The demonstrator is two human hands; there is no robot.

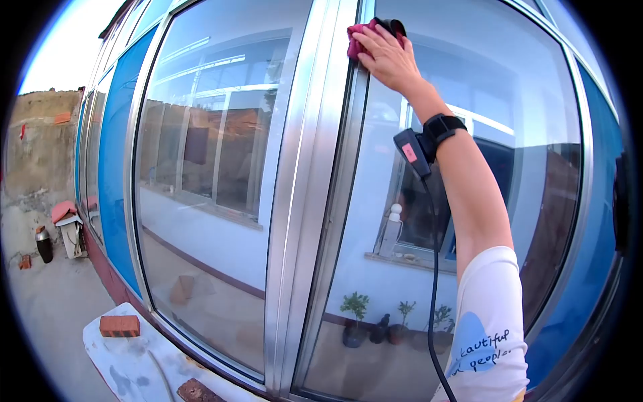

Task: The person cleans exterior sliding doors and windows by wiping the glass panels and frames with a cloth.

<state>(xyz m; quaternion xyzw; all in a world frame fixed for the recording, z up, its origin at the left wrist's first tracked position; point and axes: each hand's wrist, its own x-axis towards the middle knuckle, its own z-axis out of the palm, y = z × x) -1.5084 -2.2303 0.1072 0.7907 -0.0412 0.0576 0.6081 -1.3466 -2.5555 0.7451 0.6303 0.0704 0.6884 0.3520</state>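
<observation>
My right hand [387, 59] is raised high and presses a dark red cloth [354, 45] against the upper corner of the right window pane [429, 100], beside the metal frame [299, 194]. Its fingers lie over the bunched cloth. Behind the fingertips a dark shape shows; whether it is part of the cloth or its reflection I cannot tell. Around the wrist runs a black strap [443, 127] with a small black device [413, 153], from which a black cable [435, 281] hangs down past the sleeve. My left hand is out of view.
Below the left pane [201, 167] stands a white board [127, 365] bearing a brick [120, 326] and a broken brick piece [199, 390]. A dark flask [43, 245] and a white bin [71, 236] stand by the far wall [40, 154]. Potted plants appear in the glass.
</observation>
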